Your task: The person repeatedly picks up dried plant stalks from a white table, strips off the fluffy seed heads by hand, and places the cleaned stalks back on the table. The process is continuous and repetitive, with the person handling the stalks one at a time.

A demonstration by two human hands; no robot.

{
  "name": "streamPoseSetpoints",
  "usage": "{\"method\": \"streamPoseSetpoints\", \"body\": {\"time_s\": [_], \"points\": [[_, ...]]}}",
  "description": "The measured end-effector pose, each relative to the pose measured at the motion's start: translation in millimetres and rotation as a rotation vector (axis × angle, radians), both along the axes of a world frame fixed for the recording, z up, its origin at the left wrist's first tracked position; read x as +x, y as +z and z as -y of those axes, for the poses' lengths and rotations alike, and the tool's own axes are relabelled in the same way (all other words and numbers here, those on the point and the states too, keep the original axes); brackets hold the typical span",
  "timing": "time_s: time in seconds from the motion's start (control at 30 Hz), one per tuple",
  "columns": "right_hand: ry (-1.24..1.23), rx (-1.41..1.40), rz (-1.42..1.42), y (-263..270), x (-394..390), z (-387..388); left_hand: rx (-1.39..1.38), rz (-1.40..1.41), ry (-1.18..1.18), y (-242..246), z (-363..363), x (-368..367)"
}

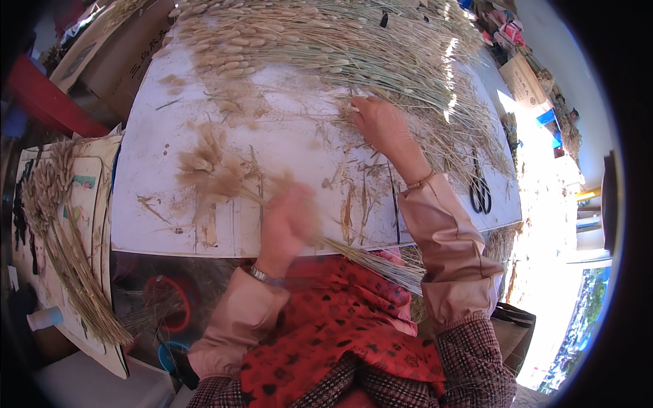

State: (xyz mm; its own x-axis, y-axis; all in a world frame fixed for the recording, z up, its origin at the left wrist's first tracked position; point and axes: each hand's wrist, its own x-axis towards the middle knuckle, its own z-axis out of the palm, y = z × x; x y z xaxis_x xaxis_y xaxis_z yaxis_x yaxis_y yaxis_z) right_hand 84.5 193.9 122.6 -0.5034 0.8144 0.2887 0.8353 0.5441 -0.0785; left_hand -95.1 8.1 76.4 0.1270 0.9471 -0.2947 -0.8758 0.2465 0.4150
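Observation:
My left hand (pixel 290 217), blurred by motion, is closed around the stems of a small bunch of dried bunny-tail grass (pixel 209 166). The fluffy heads point left, and the stems run out to the right past the table's front edge. Over the white tabletop (pixel 301 137), my right hand (pixel 380 122) reaches to the near edge of a large pile of dried grass stalks (pixel 326 46). Its fingers are bent at the stalks; whether they pinch one cannot be made out.
Black-handled scissors (pixel 480 194) lie at the table's right. Tied bunches of dried grass (pixel 76 245) rest on a side board at left, near a paper-like roll (pixel 45 319). Cardboard boxes (pixel 120 61) stand beyond it. A red bucket (pixel 173 306) is under the table's front edge.

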Motion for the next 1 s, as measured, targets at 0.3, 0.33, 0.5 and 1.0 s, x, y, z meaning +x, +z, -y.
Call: {"method": "streamPoseSetpoints", "body": {"time_s": [0.3,0.33,0.5,1.0], "points": [[-0.041,-0.038,0.204,1,-32,-38,0.045,0.044,-0.047,1,9,-18],[-0.036,-0.036,0.141,9,-32,-39,0.037,0.059,-0.048,0,8,-17],[0.091,0.585,-0.073,43,-27,-29,0.071,0.032,-0.058,-2,6,-13],[0.224,0.378,-0.518,174,-26,54,0.095,-0.014,-0.015,-3,18,5]]}}
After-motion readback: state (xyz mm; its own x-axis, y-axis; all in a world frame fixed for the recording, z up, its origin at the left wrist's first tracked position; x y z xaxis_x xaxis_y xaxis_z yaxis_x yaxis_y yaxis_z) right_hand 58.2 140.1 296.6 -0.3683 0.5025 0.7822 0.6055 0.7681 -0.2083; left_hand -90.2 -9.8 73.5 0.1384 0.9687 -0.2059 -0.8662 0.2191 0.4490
